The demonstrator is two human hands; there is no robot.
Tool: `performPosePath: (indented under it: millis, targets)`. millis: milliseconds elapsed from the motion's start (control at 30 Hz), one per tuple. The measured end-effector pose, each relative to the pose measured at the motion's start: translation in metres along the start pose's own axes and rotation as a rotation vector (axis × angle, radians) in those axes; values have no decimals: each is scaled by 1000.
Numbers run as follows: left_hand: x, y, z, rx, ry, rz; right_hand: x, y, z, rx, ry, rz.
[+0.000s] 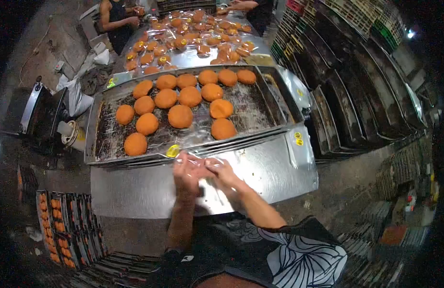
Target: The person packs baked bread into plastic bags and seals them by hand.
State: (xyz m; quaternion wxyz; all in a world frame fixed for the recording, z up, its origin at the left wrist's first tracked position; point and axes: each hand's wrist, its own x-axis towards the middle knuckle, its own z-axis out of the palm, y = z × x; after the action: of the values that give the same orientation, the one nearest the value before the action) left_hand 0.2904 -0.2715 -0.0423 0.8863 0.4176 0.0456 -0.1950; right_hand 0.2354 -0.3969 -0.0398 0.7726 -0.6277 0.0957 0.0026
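Both hands are close together over the metal table (274, 168), just in front of the tray's near edge. My left hand (187, 173) and my right hand (221, 173) pinch a clear plastic bag (197, 162) between them. A yellow sticker (173, 150) shows at the bag's upper left. Beyond the hands, a worn metal tray (250, 131) holds several round orange-brown buns (180, 116). Whether the bag has anything in it is hard to make out.
Bagged buns (183, 42) cover the far table, with two people (117, 21) (258, 13) beside it. Stacked trays (361, 101) and crates stand at the right. Racks of buns (63, 228) are at the lower left. Clear bags (298, 144) lie at the table's right edge.
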Motion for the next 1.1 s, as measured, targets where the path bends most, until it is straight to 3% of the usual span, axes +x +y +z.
performPosePath:
  millis: [33, 100, 167, 200, 267, 300, 367, 433, 533, 600, 633, 700, 733, 767, 833, 867, 900, 933, 967, 1000, 1033, 1067, 1100]
  targets:
    - [7, 9, -12, -102, 91, 30, 23, -4, -19, -670, 67, -165]
    - [13, 39, -13, -125, 213, 235, 68, -14, -35, -1670, 657, -228]
    - [19, 64, -21, -228, 258, 212, 99, -42, -52, -1194, 141, 258]
    - [22, 72, -28, -356, 208, 264, 96, -35, -45, -1184, 132, 264]
    - [29, 83, -38, -517, 177, 363, 81, -34, -32, -973, 302, -205]
    - [30, 80, -38, -519, 173, 359, 62, -29, -13, -1109, 448, -504]
    - [28, 71, -27, -475, 139, 420, 22, -71, 37, -1063, 340, -862]
    - [12, 53, 7, -389, -140, 492, 16, -75, 55, -1121, 301, -989]
    - [-11, 46, 32, -303, -79, 334, -4, -65, 46, -964, 303, -801]
    - [-26, 31, 38, -350, -309, 219, -23, -53, 44, -924, 384, -770]
    - [-16, 14, 27, -347, -313, 206, -20, -60, 45, -926, 396, -761]
    - [-3, -32, -18, -412, -326, -90, -15, -64, 50, -846, 500, -640]
    - [-33, 5, 46, -372, -400, -112, -11, -57, 43, -752, 436, -717]
    - [-35, 4, 38, -360, -383, -125, -18, -44, 40, -738, 439, -697]
    - [-27, -3, 10, -722, -291, -609, -34, -26, 27, -424, 490, -655]
    - [-30, -28, 7, -134, -49, -369, -38, -35, 16, -757, 590, -547]
    - [-33, -43, 0, 24, -95, -413, -33, -39, -4, -818, 398, -345]
    - [-40, -41, 16, 186, -148, -451, -5, -18, -34, -857, 381, -604]
    - [-38, -61, 2, 404, -359, -224, 8, -48, -54, -682, 380, -539]
    - [-39, -86, -14, 537, -476, -209, 22, -87, -58, -716, 473, -459]
    - [-34, -112, -27, 1156, -809, 457, 45, -124, -56, -730, 480, -566]
    - [-34, -118, -22, 1742, -1099, 982, 64, -145, -48, -751, 480, -668]
    - [-33, -145, -36, 1614, -934, 527, 74, -143, -39, -757, 471, -685]
